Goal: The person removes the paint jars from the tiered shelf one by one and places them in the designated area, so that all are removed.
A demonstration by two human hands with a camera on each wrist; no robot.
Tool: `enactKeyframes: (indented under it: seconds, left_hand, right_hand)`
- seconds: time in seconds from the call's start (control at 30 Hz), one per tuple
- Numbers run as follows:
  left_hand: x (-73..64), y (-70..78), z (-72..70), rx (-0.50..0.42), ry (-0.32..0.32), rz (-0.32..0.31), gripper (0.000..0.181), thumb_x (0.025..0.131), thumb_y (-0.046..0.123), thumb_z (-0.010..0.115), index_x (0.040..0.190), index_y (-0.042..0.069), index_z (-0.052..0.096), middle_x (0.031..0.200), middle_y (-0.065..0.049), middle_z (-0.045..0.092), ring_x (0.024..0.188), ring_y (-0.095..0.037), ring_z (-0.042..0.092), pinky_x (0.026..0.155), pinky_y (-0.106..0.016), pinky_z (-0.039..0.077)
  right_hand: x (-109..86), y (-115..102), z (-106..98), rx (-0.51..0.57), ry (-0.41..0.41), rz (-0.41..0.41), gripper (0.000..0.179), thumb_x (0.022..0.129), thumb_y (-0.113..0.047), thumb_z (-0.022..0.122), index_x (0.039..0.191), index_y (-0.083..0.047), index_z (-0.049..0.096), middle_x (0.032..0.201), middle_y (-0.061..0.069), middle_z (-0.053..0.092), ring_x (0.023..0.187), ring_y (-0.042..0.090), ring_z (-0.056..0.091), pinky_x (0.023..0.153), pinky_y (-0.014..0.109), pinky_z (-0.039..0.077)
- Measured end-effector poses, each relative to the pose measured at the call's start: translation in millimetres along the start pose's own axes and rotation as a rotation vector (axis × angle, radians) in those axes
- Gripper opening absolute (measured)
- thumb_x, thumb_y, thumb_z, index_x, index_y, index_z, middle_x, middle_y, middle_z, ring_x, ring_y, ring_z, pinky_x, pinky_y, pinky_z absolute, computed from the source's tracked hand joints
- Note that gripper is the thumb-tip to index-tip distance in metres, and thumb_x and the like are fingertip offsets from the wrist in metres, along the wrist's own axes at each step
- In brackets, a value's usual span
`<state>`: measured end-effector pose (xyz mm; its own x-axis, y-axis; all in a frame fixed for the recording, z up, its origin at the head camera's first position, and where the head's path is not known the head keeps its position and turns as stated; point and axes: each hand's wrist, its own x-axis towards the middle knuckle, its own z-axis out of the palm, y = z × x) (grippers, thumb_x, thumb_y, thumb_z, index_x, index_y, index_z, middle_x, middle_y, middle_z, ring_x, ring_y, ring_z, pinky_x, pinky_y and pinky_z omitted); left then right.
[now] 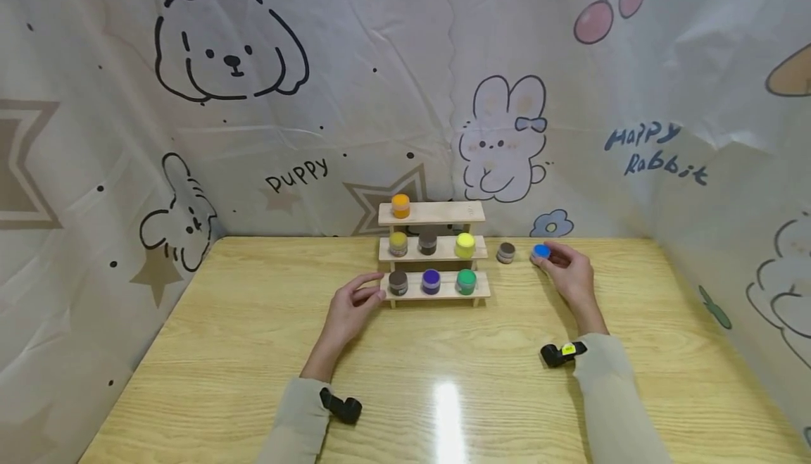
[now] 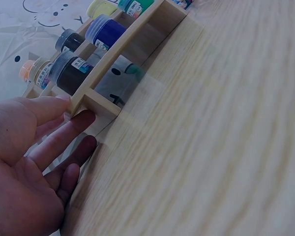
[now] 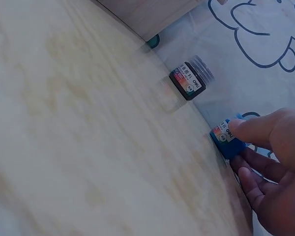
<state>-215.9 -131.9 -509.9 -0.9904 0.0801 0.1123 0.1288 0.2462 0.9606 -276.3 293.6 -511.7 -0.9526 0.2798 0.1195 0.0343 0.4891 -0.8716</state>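
Observation:
A three-tier wooden rack stands near the table's back edge, with small paint jars on its tiers. My left hand pinches the left end of its lowest tier; in the left wrist view the thumb lies against the board and a finger goes beneath it. Closest to that hand is a dark brown paint jar. To the right of the rack, my right hand holds a blue paint jar between thumb and fingers, at the tabletop. Between that jar and the rack stands another dark paint jar.
On the lowest tier are a purple jar and a green jar. The middle tier bears an ochre jar, a dark jar and a yellow jar. An orange jar sits top left. A printed cloth hangs behind.

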Motion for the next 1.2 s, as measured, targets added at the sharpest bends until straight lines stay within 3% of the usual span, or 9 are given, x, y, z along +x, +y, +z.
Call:
enactKeyframes:
  seconds: [0.17, 0.37, 0.57, 0.77, 1.2]
  left_hand:
    - [-0.4, 0.3, -0.3, 0.005, 0.004, -0.018, 0.035, 0.099, 0.011, 0.071, 0.134, 0.01, 0.068, 0.115, -0.015, 0.075, 0.109, -0.025, 0.071, 0.091, -0.028, 0.05]
    - [-0.5, 2.2, -0.1, -0.002, 0.005, -0.007, 0.036, 0.098, 0.008, 0.07, 0.134, 0.005, 0.067, 0.116, -0.019, 0.074, 0.11, -0.03, 0.071, 0.092, -0.028, 0.05]
    - [0.4, -3.0, 0.1, -0.009, 0.0, -0.004, 0.036, 0.098, 0.009, 0.071, 0.134, 0.007, 0.067, 0.116, -0.017, 0.074, 0.11, -0.027, 0.071, 0.088, -0.023, 0.05]
    - [0.9, -2.2, -0.4, -0.001, 0.004, 0.011, 0.036, 0.098, 0.01, 0.071, 0.134, 0.007, 0.068, 0.114, -0.016, 0.075, 0.109, -0.026, 0.071, 0.087, -0.021, 0.049]
    - [-0.3, -3.0, -1.0, -0.024, -0.01, 0.008, 0.036, 0.098, 0.011, 0.071, 0.134, 0.009, 0.067, 0.115, -0.016, 0.075, 0.108, -0.027, 0.071, 0.085, -0.022, 0.051]
  right_hand:
    - [0.1, 1.5, -1.3, 0.015, -0.01, -0.008, 0.054, 0.095, -0.024, 0.077, 0.141, 0.0, 0.06, 0.133, 0.023, 0.064, 0.118, 0.033, 0.062, 0.082, 0.009, 0.043]
    - [-5.2, -6.9, -11.5, 0.036, -0.024, 0.012, 0.055, 0.098, -0.023, 0.073, 0.145, 0.0, 0.056, 0.138, 0.021, 0.061, 0.121, 0.029, 0.061, 0.098, 0.025, 0.047]
    - [-9.1, -11.1, -19.7, 0.069, 0.033, -0.005, 0.047, 0.099, -0.025, 0.07, 0.139, -0.001, 0.062, 0.133, 0.018, 0.064, 0.109, 0.011, 0.06, 0.086, 0.012, 0.045]
    - [-13.6, -31.7, -19.9, 0.049, 0.036, -0.083, 0.05, 0.1, -0.036, 0.068, 0.137, -0.002, 0.064, 0.134, 0.015, 0.064, 0.119, 0.022, 0.058, 0.089, 0.016, 0.045]
    - [-28.3, -75.5, -4.1, 0.095, -0.022, -0.282, 0.043, 0.1, -0.028, 0.07, 0.135, -0.002, 0.064, 0.128, 0.016, 0.066, 0.113, 0.019, 0.061, 0.09, 0.015, 0.046]
